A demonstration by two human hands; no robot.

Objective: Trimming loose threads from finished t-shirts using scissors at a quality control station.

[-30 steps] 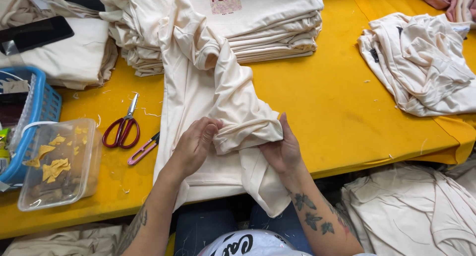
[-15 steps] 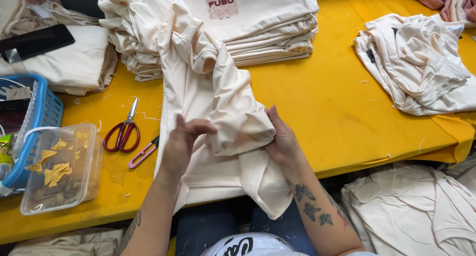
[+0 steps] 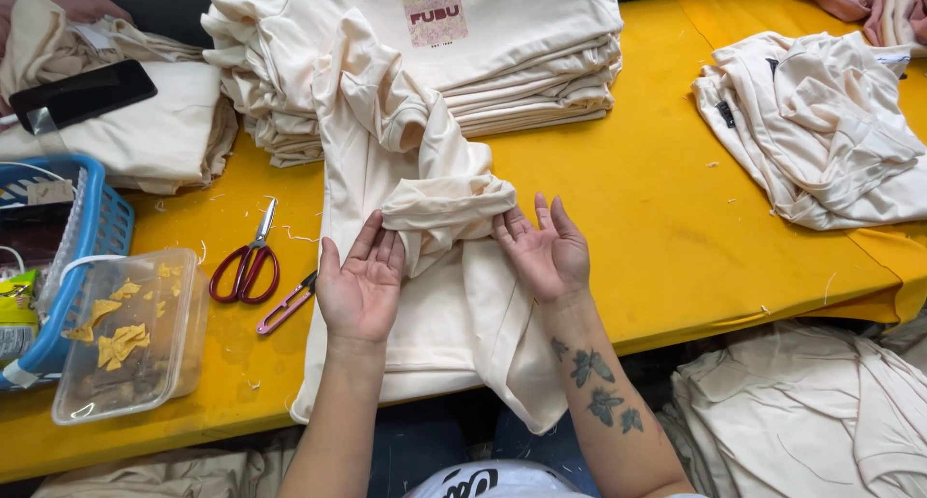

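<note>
The cream shirt (image 3: 425,266) in front of you is soft, light and floppy. It bends any way you push it and won't break. It isn't slippery, but it slides a bit on the yellow surface (image 3: 657,218). Best spot to take hold is the thick bunched fold in the middle, or the edges on both sides, w/ both hands so it doesn't sag.

The shirt lies flat on the surface, its top end draped up onto the stack of folded shirts (image 3: 521,64) and its bottom hanging over the near edge. The bunched fold sits right between your hands.

Your left hand (image 3: 362,286) is palm up, fingers (image 3: 381,247) spread wide, tips touching the left side of the fold. Your right hand (image 3: 546,252) is palm up too, fingers (image 3: 517,223) wide, tips against the right side. Neither hand is holding anything, tho the fingertips may be tucked a bit under the fold; hard to see.

The red scissors (image 3: 246,262) and small snips (image 3: 287,303) lie just left of the shirt.
</note>
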